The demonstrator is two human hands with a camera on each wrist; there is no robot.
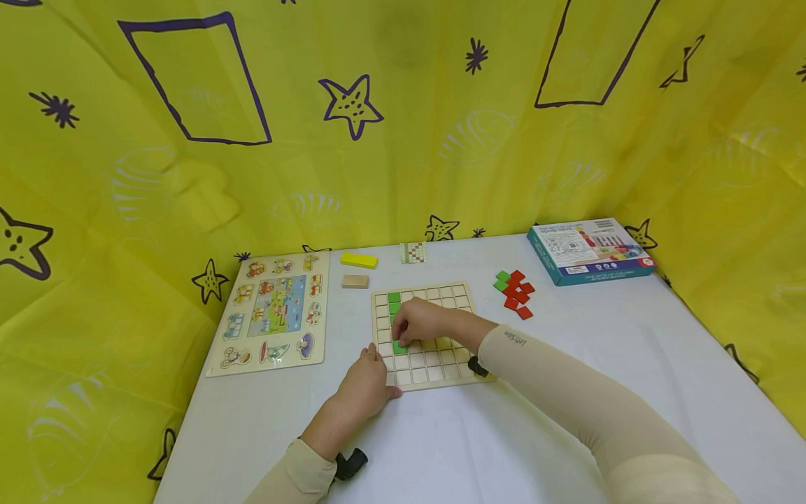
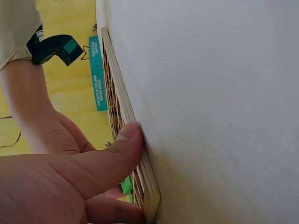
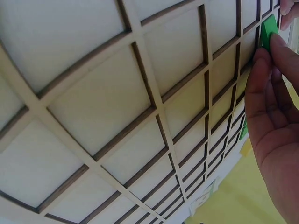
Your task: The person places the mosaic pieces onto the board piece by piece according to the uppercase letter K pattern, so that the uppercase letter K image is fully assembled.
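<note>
A wooden grid board [image 1: 428, 376] with square cells lies on the white table. Several green tiles [image 1: 394, 297] sit in its second column from the left. My right hand [image 1: 423, 318] is over that column, thumb and fingers pinching a green square tile [image 3: 266, 31], which stands tilted at a cell in the right wrist view. At the board's near left corner my left hand [image 1: 364, 385] grips the frame, its thumb [image 2: 126, 140] against the near edge and its fingers at the left side. My right hand hides part of the green column.
Loose red tiles [image 1: 518, 288] and green tiles [image 1: 502, 278] lie right of the board. A boxed set [image 1: 592, 248] is at the back right. Left stand a picture puzzle [image 1: 214, 357], a yellow block [image 1: 359, 260] and a plain wooden block [image 1: 355, 281]. A patterned card [image 1: 413, 253] lies behind.
</note>
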